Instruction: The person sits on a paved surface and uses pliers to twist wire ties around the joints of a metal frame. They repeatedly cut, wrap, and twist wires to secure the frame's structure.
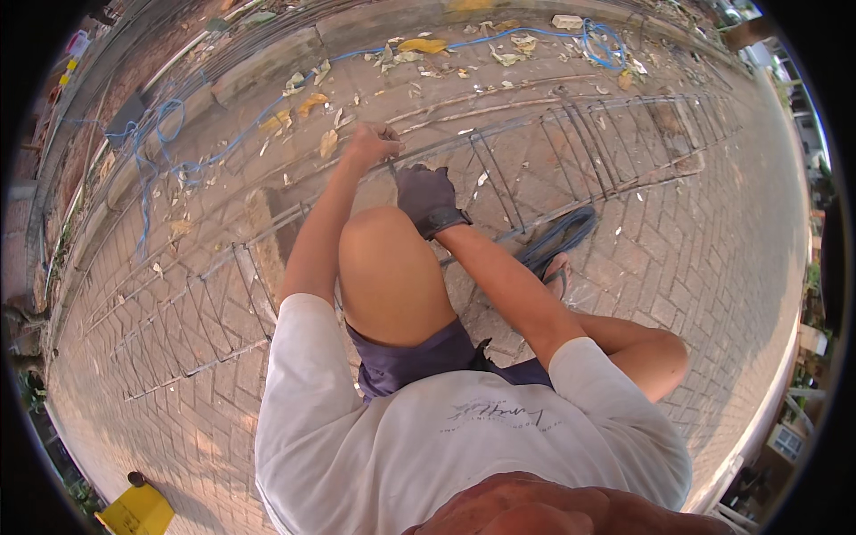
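Observation:
A long steel rebar cage [508, 174] of thin bars with cross ties lies on the paving in front of me, running from lower left to upper right. My bare left hand [374, 144] is at its far bar with curled fingers; what they pinch is too small to tell. Just to the right and nearer, my right hand [428, 198] wears a dark glove and is closed beside the same bar. Whatever it grips is hidden by the glove. My bent knee [388, 259] rises between the forearms, close to the cage.
Blocks [266, 218] prop up the cage. A bundle of dark strands [566, 234] lies by my sandalled foot [557, 275]. Blue hose [464, 43] trails along the kerb [357, 31] among dry leaves [419, 45]. A yellow object [138, 510] sits at lower left.

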Motion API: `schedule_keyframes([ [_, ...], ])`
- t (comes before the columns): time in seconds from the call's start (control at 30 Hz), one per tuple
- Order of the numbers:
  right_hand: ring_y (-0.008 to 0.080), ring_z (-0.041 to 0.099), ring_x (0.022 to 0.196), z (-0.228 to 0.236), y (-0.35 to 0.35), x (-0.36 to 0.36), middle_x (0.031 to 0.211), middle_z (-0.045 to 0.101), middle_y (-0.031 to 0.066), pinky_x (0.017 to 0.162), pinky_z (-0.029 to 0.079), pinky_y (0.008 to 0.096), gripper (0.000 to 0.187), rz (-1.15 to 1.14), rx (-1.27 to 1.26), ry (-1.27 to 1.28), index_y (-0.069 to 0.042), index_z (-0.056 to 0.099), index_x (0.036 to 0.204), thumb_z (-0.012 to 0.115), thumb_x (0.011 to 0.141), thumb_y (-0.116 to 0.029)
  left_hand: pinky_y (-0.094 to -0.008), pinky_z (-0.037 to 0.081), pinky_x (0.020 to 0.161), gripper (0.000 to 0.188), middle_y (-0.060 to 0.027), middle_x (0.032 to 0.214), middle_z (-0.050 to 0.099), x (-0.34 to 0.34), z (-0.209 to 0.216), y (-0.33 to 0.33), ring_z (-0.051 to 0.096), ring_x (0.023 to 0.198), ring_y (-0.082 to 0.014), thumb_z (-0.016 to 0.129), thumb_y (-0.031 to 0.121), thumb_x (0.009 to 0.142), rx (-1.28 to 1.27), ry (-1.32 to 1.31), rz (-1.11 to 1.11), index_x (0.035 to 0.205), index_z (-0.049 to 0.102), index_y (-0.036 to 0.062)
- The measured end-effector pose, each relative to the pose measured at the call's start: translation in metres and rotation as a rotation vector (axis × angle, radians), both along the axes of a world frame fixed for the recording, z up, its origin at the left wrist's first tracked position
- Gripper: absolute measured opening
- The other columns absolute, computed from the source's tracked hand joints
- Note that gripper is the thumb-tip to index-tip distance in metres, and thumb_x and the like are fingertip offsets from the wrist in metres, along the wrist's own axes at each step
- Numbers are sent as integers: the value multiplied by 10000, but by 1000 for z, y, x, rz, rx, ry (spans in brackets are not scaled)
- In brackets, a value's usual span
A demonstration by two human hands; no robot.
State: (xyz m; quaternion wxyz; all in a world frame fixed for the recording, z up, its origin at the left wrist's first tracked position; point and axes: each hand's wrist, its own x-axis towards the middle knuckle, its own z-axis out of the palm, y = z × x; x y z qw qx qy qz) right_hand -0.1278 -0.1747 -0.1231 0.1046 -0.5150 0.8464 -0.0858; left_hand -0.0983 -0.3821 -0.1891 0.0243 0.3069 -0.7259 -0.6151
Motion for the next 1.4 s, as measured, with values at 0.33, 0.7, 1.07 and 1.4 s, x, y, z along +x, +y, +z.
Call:
schedule_keyframes([
  [0.33,307,783,911,-8,-1,-8,980,787,137,890,533,518,183,12,38,5,-142,764,1033,630,915,-180,-414,552,787,441,-139,804,756,1,-30,1,713,809,-261,766,420,928,-149,-56,-220,907,832,-16],
  [0.7,412,770,984,-2,-10,-27,999,792,204,876,610,521,259,-45,49,-210,-78,782,1004,592,1004,-255,-546,563,830,453,-213,897,764,30,16,53,721,927,-425,773,453,905,-1038,268,159,834,785,5],
  [1.07,443,739,1029,5,-5,-34,1061,781,211,913,585,550,328,3,51,-244,-76,779,1054,596,1026,-347,-460,603,812,332,-159,940,823,81,-7,101,803,877,-317,745,334,936,-268,-205,204,1144,851,98],
  [1.4,394,780,988,21,-27,-70,1032,797,207,875,608,518,260,239,98,33,-98,817,1036,607,953,-227,-556,583,824,141,-233,944,777,74,35,63,753,913,-441,676,103,844,-857,-313,-181,865,790,22],
])
